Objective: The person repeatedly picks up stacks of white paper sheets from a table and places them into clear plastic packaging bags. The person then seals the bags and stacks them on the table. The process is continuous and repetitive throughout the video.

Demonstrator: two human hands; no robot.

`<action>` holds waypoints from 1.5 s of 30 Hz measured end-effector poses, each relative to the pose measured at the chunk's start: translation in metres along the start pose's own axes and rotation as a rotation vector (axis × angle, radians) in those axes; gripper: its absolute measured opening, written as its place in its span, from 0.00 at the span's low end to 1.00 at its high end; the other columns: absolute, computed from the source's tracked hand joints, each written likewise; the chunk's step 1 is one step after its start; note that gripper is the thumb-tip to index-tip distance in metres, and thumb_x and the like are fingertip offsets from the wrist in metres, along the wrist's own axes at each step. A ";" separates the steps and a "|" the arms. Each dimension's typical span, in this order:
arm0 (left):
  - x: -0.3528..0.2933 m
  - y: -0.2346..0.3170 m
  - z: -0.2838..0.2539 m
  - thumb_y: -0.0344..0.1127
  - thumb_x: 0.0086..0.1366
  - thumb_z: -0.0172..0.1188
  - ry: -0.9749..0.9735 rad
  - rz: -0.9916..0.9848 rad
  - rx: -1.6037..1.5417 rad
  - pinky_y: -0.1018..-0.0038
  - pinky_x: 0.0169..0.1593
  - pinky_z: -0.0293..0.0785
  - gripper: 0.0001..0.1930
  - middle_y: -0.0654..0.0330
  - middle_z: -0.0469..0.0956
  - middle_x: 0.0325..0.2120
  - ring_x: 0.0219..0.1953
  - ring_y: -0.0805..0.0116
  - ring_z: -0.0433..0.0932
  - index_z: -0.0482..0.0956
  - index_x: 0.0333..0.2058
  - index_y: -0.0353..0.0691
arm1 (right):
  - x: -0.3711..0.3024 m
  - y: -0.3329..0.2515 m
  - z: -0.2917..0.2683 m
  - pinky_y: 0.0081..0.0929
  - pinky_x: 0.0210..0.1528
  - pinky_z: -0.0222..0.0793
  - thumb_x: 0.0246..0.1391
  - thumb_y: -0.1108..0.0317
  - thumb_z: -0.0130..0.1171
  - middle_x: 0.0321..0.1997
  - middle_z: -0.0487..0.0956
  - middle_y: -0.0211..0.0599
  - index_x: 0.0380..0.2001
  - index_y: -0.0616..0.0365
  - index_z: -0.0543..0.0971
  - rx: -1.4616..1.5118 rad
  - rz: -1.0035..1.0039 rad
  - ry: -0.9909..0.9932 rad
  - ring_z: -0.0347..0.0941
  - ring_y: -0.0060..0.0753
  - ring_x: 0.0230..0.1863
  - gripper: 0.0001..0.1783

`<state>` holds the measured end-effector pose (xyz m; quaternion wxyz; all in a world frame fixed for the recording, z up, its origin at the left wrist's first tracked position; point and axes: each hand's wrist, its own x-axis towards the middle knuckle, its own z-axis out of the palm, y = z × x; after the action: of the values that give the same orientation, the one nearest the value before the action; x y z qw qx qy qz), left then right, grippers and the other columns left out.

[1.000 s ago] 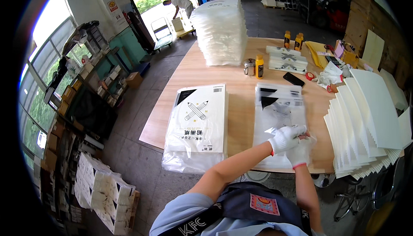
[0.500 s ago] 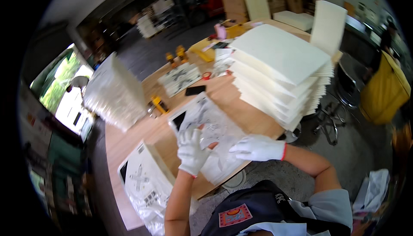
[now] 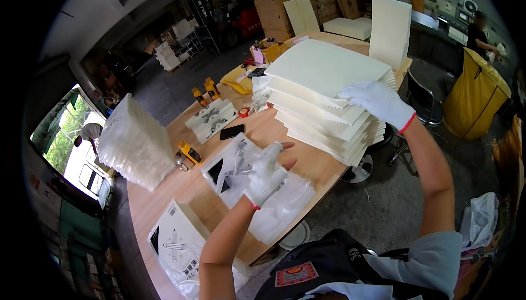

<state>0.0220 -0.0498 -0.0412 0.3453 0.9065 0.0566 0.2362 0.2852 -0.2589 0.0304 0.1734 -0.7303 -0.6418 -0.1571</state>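
Note:
My left hand (image 3: 267, 175), in a white glove with bare fingertips showing, is over a clear plastic bag (image 3: 287, 201) on the table. Its thumb and forefinger stretch out to the right, spread apart. Printing and a black corner mark show on the bag's far left part. My right hand (image 3: 378, 102), also gloved, rests at the near right edge of a tall stack of white paper (image 3: 329, 70), its fingers extended over the top bundle. Whether the thumb lies under that bundle is hidden. The stack's bundles are laid unevenly, edges jutting out.
Filled printed bags (image 3: 181, 245) lie at the near left of the wooden table (image 3: 323, 160). A tall plastic-wrapped pile (image 3: 134, 146) stands beyond them. A phone (image 3: 232, 132), yellow bottles (image 3: 189, 152) and flat printed bags (image 3: 211, 118) are farther back. A yellow sack (image 3: 475, 97) stands at right.
My right hand has left the plastic bag and moved up and right onto the paper stack. My left hand has shifted right over the bag. The whole view has turned slightly.

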 end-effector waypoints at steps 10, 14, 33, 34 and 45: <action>0.068 0.039 0.029 0.48 0.68 0.44 -0.232 -0.462 -1.567 0.69 0.44 0.76 0.27 0.48 0.71 0.50 0.40 0.60 0.76 0.56 0.59 0.36 | 0.011 -0.061 -0.025 0.35 0.40 0.69 0.48 0.64 0.59 0.34 0.79 0.37 0.39 0.52 0.80 -0.226 -0.279 0.315 0.75 0.38 0.37 0.13; 0.057 0.041 0.012 0.30 0.61 0.49 -0.046 -0.723 -1.233 0.67 0.44 0.76 0.15 0.50 0.74 0.46 0.41 0.60 0.77 0.69 0.46 0.34 | -0.022 -0.126 -0.027 0.34 0.41 0.69 0.47 0.52 0.61 0.35 0.79 0.32 0.45 0.52 0.77 0.055 -0.313 0.240 0.75 0.36 0.38 0.23; -0.070 0.032 0.120 0.46 0.43 0.68 0.096 0.003 0.170 0.41 0.63 0.42 0.49 0.38 0.43 0.64 0.67 0.35 0.38 0.54 0.62 0.40 | -0.112 -0.136 0.103 0.28 0.39 0.71 0.53 0.68 0.58 0.38 0.81 0.44 0.42 0.67 0.77 0.799 0.615 0.356 0.79 0.34 0.37 0.15; -0.075 0.019 0.121 0.45 0.44 0.67 0.176 -0.048 0.289 0.42 0.64 0.43 0.47 0.40 0.44 0.64 0.67 0.35 0.40 0.56 0.62 0.41 | -0.125 -0.133 0.103 0.28 0.39 0.71 0.53 0.69 0.58 0.39 0.80 0.45 0.41 0.66 0.77 0.724 0.599 0.326 0.79 0.35 0.38 0.15; -0.041 -0.076 0.009 0.23 0.50 0.52 0.236 -0.415 -0.406 0.72 0.37 0.72 0.16 0.62 0.73 0.25 0.30 0.66 0.74 0.73 0.40 0.38 | -0.176 -0.141 0.124 0.27 0.23 0.72 0.44 0.57 0.60 0.44 0.78 0.39 0.24 0.54 0.76 0.047 0.036 -0.022 0.75 0.34 0.25 0.12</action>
<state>-0.0054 -0.0092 -0.1127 0.5514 0.7543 0.2318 0.2706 0.1242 -0.3412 -0.1526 0.1862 -0.7393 -0.6338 -0.1308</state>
